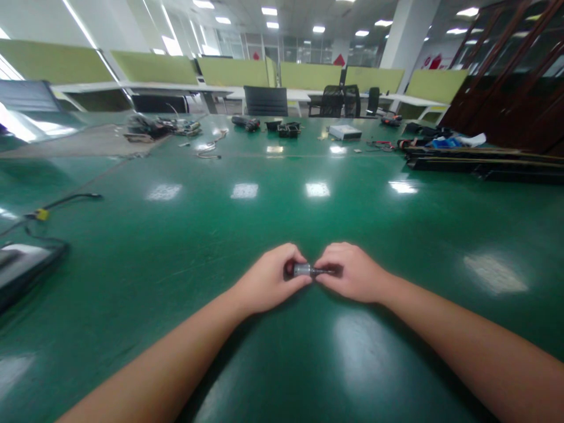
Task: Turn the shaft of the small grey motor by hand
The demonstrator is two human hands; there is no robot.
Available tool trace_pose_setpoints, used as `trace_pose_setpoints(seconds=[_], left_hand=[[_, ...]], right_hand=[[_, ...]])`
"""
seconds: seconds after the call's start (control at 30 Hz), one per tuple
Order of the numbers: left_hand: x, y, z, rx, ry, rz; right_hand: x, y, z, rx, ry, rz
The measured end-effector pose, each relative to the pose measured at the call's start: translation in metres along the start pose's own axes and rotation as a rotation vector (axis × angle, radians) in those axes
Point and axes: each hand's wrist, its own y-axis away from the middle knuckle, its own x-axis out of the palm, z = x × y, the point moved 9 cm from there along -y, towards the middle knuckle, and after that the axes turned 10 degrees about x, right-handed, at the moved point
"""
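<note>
The left hand [268, 279] is pinching the grey body of a small item [302, 269], the right hand [352, 271] its thin dark end, on or just above the table [194, 229]. Probably it is feeling light and stiff; the thicker body is offering surer hold.

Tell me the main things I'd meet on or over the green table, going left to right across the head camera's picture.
Flat dark device with a pale top → tangled heap of wires and parts → left hand → small grey-bodied object with a slim dark shaft → right hand → stack of long black strips.
</note>
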Motion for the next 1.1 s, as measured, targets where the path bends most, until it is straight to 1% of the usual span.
trace_pose_setpoints(seconds=[0.4,0.73,1.1], left_hand=[[-0.001,0.002,0.0,0.009,0.003,-0.01],[-0.002,0.002,-0.002,0.0,-0.003,-0.003],[-0.002,0.003,-0.002,-0.004,-0.002,-0.003]], right_hand=[[-0.005,0.002,-0.003,0.026,0.009,-0.046],[-0.007,0.001,-0.007,0.051,0.016,-0.028],[-0.011,0.002,-0.014,0.084,-0.013,0.034]])
